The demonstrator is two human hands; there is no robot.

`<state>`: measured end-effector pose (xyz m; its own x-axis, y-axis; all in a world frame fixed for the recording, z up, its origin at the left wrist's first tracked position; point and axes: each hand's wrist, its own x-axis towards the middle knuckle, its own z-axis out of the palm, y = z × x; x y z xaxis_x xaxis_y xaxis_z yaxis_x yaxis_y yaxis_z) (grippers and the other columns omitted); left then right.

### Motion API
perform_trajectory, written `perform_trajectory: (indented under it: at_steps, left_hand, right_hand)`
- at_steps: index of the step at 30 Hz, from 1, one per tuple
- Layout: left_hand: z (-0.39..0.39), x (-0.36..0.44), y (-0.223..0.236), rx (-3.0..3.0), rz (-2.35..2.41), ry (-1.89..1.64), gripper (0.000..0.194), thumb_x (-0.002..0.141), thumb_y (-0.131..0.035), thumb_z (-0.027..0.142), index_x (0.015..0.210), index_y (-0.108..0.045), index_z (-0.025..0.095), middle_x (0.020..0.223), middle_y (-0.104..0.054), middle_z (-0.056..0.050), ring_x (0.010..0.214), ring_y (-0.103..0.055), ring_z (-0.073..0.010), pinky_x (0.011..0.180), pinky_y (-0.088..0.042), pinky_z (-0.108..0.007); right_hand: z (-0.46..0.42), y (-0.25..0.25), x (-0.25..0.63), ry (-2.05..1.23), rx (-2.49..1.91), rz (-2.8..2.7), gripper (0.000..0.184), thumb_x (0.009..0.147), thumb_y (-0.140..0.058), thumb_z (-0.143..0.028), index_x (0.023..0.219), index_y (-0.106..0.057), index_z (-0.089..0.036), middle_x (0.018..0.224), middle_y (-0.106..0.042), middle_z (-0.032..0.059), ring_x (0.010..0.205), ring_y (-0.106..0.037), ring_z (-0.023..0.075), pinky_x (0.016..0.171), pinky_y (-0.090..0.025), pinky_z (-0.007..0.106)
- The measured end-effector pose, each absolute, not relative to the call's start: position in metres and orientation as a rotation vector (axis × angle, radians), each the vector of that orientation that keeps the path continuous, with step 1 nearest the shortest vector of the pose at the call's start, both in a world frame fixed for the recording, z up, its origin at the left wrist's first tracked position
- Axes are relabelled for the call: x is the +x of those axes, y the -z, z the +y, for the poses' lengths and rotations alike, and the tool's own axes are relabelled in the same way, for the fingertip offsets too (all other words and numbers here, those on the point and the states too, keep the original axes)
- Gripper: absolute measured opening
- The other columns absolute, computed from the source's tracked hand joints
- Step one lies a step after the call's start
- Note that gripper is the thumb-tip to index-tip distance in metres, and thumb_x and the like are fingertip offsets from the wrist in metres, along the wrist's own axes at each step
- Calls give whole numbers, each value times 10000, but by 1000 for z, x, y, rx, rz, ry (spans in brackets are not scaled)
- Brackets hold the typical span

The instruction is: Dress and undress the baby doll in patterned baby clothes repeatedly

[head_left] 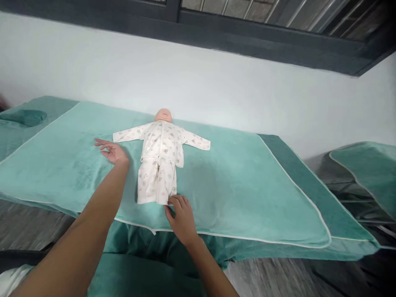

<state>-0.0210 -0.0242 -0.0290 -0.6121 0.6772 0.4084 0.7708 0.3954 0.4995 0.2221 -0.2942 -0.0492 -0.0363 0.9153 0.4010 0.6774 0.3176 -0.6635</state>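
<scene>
A baby doll lies on its back, its head toward the wall. White printed baby clothes cover it: a long-sleeved top with both sleeves spread out, and pants with the legs straight down. My right hand pinches the hem of the pant leg on the right between thumb and fingers. Just below the left sleeve's cuff, my left hand hovers with its fingers spread and nothing in them. The doll's hands and feet do not show outside the cloth.
Under the doll, a light green sheet with white piping covers a massage bed with a face hole at its left end. Behind stands a white wall below a dark window frame. Another green-covered bed is at right.
</scene>
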Motion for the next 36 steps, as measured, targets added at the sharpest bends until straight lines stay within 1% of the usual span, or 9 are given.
perform_trajectory:
  at_steps: [4, 7, 12, 16, 19, 23, 27, 32, 36]
  left_hand:
    - [-18, -25, 33, -1318, -2521, 1049, 786, 948, -261, 109, 1622, 142, 113, 1653, -287, -219, 1552, -254, -330, 1108, -434, -594]
    - [-12, -27, 36, -1360, -2519, 1141, 753, 967, -238, 104, 1612, 149, 70, 1662, -234, -254, 1574, -185, -320, 1124, -430, -583]
    - [-8, -27, 34, -1479, -2549, 1139, 777, 1012, -376, 294, 1641, 57, 151, 1667, -254, -217, 1588, -80, -349, 1113, -436, -604]
    - [-6, -27, 33, -1618, -2546, 1012, 809, 1000, -457, 379, 1651, -2, 223, 1678, -256, -171, 1591, -1, -354, 1132, -399, -638]
    - [-4, -28, 33, -1587, -2544, 990, 794, 1002, -450, 377, 1651, -17, 229, 1666, -280, -180, 1591, -52, -350, 1098, -438, -615]
    - [-1, -28, 35, -1562, -2526, 1094, 790, 981, -480, 342, 1646, -88, 175, 1606, -377, -234, 1570, -153, -390, 1014, -511, -608]
    - [4, -28, 39, -1383, -2543, 1311, 765, 1000, -341, 194, 1641, 75, 201, 1652, -310, -191, 1579, -174, -303, 1097, -448, -636]
    - [9, -27, 44, -1403, -2296, 1871, 768, 1006, -402, 328, 1638, -14, 130, 1676, -192, -231, 1581, -88, -324, 1190, -346, -627]
    - [7, -27, 43, -1517, -2256, 1968, 742, 988, -454, 413, 1614, -180, 122, 1672, -224, -222, 1583, -41, -334, 1198, -325, -637]
  right_hand:
    - [-296, 31, 212, -607, -1410, -1515, 115, 858, -529, -151, 825, -511, -260, 787, -560, -12, 731, -566, 187, 679, -497, 327]
    - [-307, 26, 217, -661, -1411, -1423, 126, 865, -539, -171, 806, -487, -269, 762, -530, -23, 698, -548, 181, 654, -498, 319]
    - [-317, 25, 229, -601, -1418, -1711, 97, 941, -566, -206, 980, -589, -292, 939, -639, 34, 832, -641, 223, 696, -544, 367]
    - [-307, 12, 212, -374, -1407, -1833, 319, 947, -600, -220, 1246, -552, -324, 1150, -648, 86, 1053, -630, 289, 855, -553, 474]
    - [-289, 4, 191, -233, -1405, -2092, 445, 921, -601, -174, 1334, -524, -321, 1266, -642, 91, 1126, -581, 335, 907, -501, 545]
    - [-264, 1, 177, -47, -1457, -2273, 262, 887, -611, -137, 1108, -614, -280, 1147, -682, 80, 1039, -561, 331, 814, -464, 509]
    - [-263, -8, 174, 53, -1374, -2327, 112, 910, -588, -156, 878, -579, -263, 911, -674, 51, 924, -546, 275, 799, -425, 449]
    - [-286, -18, 163, 68, -1296, -2177, 95, 911, -571, -134, 882, -567, -224, 867, -666, 31, 841, -532, 213, 834, -398, 403]
    - [-296, -19, 161, 9, -1256, -2204, 65, 940, -596, -159, 919, -585, -220, 882, -689, 19, 844, -576, 201, 863, -398, 404]
